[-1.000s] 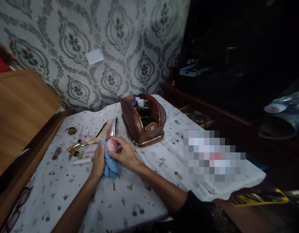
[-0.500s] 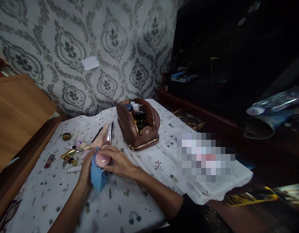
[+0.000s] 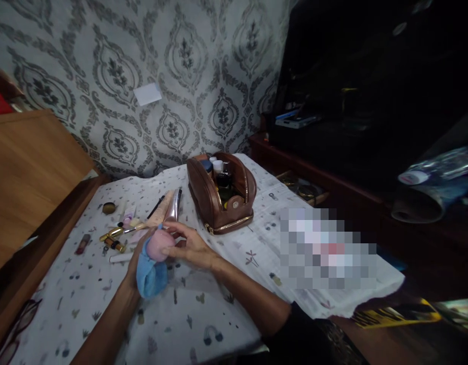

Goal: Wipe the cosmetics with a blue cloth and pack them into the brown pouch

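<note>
My left hand [image 3: 137, 252] is closed around a blue cloth [image 3: 152, 279], its fingers mostly hidden behind it. A rounded, glossy pink object [image 3: 160, 245], whose exact kind I cannot make out, rests against the cloth. My right hand [image 3: 194, 247] grips that object from the right, thumb on its face and fingers along its upper edge. Just beyond my hands lie a shiny tube [image 3: 174, 204], a makeup brush [image 3: 133, 227] and a white stick [image 3: 120, 258]. An unzipped brown toiletry bag [image 3: 234, 220] with bottles inside stands upright behind my right hand.
Small cosmetics, including a gold tube [image 3: 111, 233] and a round dark-topped jar [image 3: 109, 208], are scattered on the patterned cloth [image 3: 203, 309]. A blurred-out item [image 3: 328, 248] lies at right. Eyeglasses [image 3: 23, 324] lie lower left. A wooden panel [image 3: 36, 152] borders the left side.
The pink object has turned in my hands, showing a broader face. The blue cloth hangs bunched wider below it. The whole view has shifted slightly, moving the scene to the right.
</note>
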Available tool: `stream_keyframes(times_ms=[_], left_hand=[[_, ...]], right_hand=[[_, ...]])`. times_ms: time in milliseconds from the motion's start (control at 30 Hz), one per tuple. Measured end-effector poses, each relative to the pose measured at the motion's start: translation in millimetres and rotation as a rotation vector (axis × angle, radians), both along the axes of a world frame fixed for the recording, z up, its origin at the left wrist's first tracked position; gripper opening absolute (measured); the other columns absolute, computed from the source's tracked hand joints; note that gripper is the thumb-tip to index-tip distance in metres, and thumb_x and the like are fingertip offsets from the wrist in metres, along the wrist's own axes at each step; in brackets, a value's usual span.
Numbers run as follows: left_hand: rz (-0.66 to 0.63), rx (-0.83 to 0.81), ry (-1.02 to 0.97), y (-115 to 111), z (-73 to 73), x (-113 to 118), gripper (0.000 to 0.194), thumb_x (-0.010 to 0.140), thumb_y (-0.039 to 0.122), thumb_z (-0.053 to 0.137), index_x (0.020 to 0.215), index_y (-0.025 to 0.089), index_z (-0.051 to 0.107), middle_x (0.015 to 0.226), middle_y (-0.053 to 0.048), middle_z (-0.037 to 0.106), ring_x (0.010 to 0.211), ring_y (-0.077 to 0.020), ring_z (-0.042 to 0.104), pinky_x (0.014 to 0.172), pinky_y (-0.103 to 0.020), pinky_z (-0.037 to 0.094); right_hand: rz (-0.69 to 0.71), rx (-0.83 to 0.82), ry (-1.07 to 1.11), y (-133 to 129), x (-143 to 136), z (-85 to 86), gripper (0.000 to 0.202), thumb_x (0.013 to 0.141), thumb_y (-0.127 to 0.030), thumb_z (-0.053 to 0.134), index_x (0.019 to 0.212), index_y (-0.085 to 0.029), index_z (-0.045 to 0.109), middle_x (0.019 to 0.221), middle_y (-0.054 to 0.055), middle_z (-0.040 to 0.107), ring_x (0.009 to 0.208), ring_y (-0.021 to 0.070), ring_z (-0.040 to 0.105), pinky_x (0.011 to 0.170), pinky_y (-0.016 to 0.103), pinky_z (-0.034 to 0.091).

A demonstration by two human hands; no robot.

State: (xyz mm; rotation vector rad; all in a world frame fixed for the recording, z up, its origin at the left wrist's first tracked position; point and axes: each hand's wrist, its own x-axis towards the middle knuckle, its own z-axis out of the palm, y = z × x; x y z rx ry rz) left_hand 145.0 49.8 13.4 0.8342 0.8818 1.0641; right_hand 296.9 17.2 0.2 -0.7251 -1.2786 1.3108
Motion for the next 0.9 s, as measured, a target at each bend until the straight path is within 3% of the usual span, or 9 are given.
stream_keyframes(times_ms=[233,467,667,800,900], left_hand=[[0.093,-0.149,-0.080,-15,17.3,11,0.035,0.092,0.043,0.058,0.107,0.014,0.068,0.086,-0.006,0.075,0.080,-0.0193,0.072,0.076,-0.028,0.060],[0.114,-0.101,0.063,-15,22.5,19,0.046,0.083,0.052,0.064,0.110,0.016,0.070,0.096,-0.007,0.076,0.096,-0.0256,0.071,0.084,-0.035,0.060],[0.150,0.089,0.212,0,34.5,28,0.037,0.078,0.048,0.068,0.101,0.020,0.073,0.093,-0.005,0.076,0.102,-0.0268,0.069,0.089,-0.036,0.058],[0.065,0.210,0.210,3,52.2,46,0.038,0.074,0.047,0.069,0.103,0.022,0.072,0.090,-0.004,0.074,0.102,-0.0276,0.067,0.087,-0.037,0.058],[-0.018,0.213,0.175,1,66.5,66,0.040,0.075,0.050,0.067,0.100,0.019,0.071,0.087,-0.004,0.073,0.095,-0.0274,0.067,0.083,-0.038,0.058]], right_hand=[[-0.141,0.083,-0.081,-3,3,5.9,0.065,0.070,-0.040,0.082,0.129,-0.024,0.061,0.132,0.008,0.060,0.109,0.0206,0.059,0.082,0.030,0.051],[-0.292,0.295,-0.352,-6,6,7.5,0.066,0.076,-0.034,0.079,0.136,-0.021,0.054,0.133,0.011,0.060,0.123,0.0247,0.055,0.106,0.041,0.043],[-0.319,0.313,-0.547,-11,29,41.5,0.068,0.076,-0.039,0.080,0.136,-0.020,0.055,0.123,0.012,0.061,0.113,0.0275,0.059,0.099,0.044,0.048],[-0.302,0.306,-0.449,-17,51,66.0,0.061,0.073,-0.038,0.082,0.128,-0.023,0.060,0.112,0.007,0.061,0.098,0.0223,0.061,0.083,0.034,0.055],[-0.321,0.350,-0.343,-20,66,75.0,0.058,0.075,-0.036,0.081,0.128,-0.024,0.059,0.115,0.006,0.060,0.101,0.0200,0.060,0.082,0.031,0.055]])
